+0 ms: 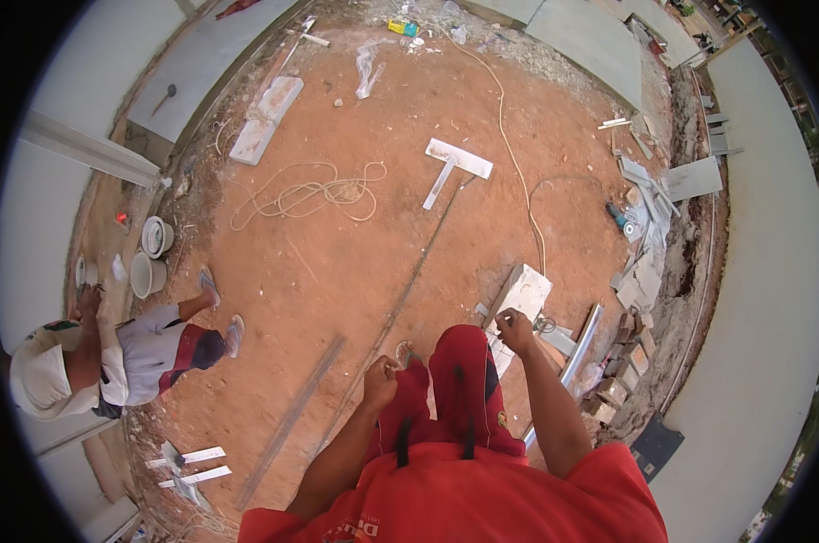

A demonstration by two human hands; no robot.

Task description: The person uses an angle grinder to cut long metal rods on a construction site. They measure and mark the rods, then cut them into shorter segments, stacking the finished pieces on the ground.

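Right hand [516, 331] up over the near part of the block [525, 288], fingers curled in; whether they pinch anything, I cannot tell. Left hand [380, 380] loosely balled by the left leg [409, 398], its contents hidden too. And that block: pale, flat-faced, straight-sided, smudged with dirt, lying on rusty, gritty soil [337, 271] just beside the right leg [461, 362]. Long axis runs away from the person, slanting rightward, near end partly covered by hand and leg. Look right: a slim silvery bar [580, 347] slants the same way, stubby bricks [613, 391] beyond, so that edge is tight. Ahead and left, open soil spreads wide, a flat white T-piece [459, 159] lying well apart.
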